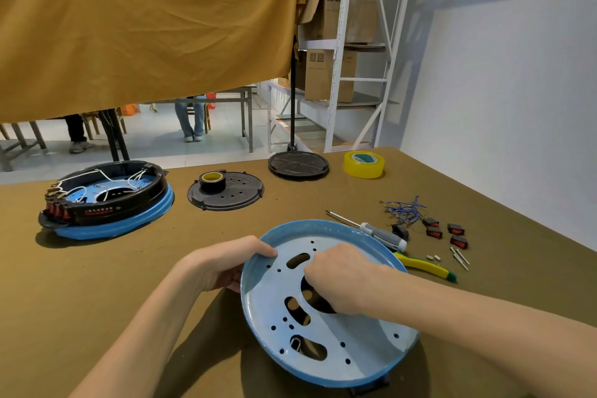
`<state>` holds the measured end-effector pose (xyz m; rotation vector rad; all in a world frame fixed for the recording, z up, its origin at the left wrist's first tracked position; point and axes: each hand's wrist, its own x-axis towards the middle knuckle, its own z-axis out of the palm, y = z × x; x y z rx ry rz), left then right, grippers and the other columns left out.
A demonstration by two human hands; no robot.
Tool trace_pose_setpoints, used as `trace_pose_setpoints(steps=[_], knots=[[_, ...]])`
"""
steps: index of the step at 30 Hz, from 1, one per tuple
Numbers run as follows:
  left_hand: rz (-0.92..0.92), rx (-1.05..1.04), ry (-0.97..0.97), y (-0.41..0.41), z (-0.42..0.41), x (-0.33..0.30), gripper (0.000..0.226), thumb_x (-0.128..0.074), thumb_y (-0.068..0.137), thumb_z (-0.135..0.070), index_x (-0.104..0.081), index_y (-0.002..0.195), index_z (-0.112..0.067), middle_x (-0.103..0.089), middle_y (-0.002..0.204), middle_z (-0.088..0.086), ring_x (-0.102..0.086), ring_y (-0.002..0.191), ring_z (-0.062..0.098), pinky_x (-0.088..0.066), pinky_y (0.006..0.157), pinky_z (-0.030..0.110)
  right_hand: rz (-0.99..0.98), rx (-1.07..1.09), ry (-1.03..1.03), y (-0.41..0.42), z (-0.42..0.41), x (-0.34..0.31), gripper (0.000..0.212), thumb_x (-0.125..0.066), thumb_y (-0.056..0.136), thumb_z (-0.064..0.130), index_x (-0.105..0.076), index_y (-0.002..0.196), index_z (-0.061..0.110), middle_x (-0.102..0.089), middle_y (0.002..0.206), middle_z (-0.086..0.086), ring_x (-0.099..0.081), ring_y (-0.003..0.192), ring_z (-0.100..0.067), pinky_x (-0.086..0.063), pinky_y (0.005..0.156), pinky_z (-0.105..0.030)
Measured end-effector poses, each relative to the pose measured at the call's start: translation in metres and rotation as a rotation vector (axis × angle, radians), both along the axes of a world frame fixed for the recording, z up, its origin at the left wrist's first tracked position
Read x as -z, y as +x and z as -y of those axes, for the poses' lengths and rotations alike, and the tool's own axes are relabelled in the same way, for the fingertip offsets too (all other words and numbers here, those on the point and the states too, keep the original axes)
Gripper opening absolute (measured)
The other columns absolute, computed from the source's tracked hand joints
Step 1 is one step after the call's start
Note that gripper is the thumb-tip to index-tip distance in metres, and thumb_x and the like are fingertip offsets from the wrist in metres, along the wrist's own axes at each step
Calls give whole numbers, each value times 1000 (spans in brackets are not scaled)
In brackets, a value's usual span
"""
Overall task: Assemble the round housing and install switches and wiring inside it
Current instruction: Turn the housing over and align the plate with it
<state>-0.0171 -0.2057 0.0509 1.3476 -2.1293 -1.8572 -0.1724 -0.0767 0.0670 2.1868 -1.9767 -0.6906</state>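
I am looking down at my bench, early in the build as far as I can judge. My left hand (232, 263) grips the near-left rim of the blue round pan (326, 342), thumb hooked over the edge. My right hand (342, 278) rests in the pan's middle, fingers curled down into the large centre opening; whether they pinch anything I cannot tell. The pan holds no switches or wires yet. Beyond my right hand lie a screwdriver (371, 229), loose red rocker switches (445, 231) and blue wires (403, 208), untouched. Well beyond my left hand sits a finished, wired housing (106, 200), seemingly a reference.
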Motion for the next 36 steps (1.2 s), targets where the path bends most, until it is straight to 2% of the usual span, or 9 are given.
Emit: trace_pose_setpoints(steps=[4,7,10,18,23,27,30,32,36], knots=[[0,-4,-3,1,0,0,39,-58,100,-40,-65,124,-10,-77,110,12,-74,86,22,-60,78,31,192,-4,-6,-7,-7,-20,37,-62,92,27,-44,62,12,-42,59,-4,-37,50,-21,-32,48,-28],[7,-4,-17,0,1,1,40,-58,100,-41,-62,126,-11,-76,114,13,-75,89,22,-60,80,31,351,27,-62,-14,-13,-33,29,-55,92,33,-59,77,9,-53,63,-3,-45,56,-22,-34,51,-31],[10,3,-21,-1,3,3,42,-58,99,-43,-61,126,-11,-76,114,14,-75,91,23,-59,91,36,447,102,-230,-26,-15,-34,28,-37,103,39,-50,93,17,-58,78,-2,-50,67,-21,-36,59,-38],[-5,-96,-100,-2,0,-10,43,-58,95,-49,-67,118,-14,-79,106,10,-75,94,28,-59,92,41,822,255,-478,-40,1,-12,24,-32,108,26,-45,92,14,-59,82,-9,-52,72,-28,-43,67,-48],[-149,-266,-547,-2,-6,-53,38,-61,93,-42,-62,81,-6,-63,74,14,-55,66,29,-43,65,35,1784,505,-592,-32,13,-46,33,-33,103,9,-52,77,3,-70,89,-27,-68,73,-30,-56,66,-33],[-257,-339,-1235,-9,-31,-84,26,-68,75,-35,-56,95,-22,-57,88,-6,-53,74,12,-37,57,21,2535,555,-421,-40,6,-74,27,-34,100,11,-45,75,11,-69,110,-38,-72,100,-50,-63,82,-52],[-251,-186,-1644,-15,-52,-78,55,-85,64,-22,-58,111,-11,-57,98,1,-49,80,11,-30,64,8,2766,615,-319,-51,-8,-69,23,-31,102,12,-52,102,3,-67,118,-37,-70,106,-50,-61,82,-58],[-233,-108,-1698,-17,-59,-67,70,-93,58,-25,-60,116,-5,-62,105,6,-54,90,14,-41,72,12,2845,773,-293,-57,-16,-55,31,-27,103,12,-51,121,1,-68,117,-36,-71,104,-49,-62,75,-60],[-313,39,-1703,-21,-71,-39,76,-93,60,-42,-58,118,-9,-60,110,3,-56,94,13,-55,73,22,2830,1058,-371,-64,-31,-23,34,-28,104,11,-51,124,-3,-72,104,-33,-75,86,-46,-61,54,-53]])
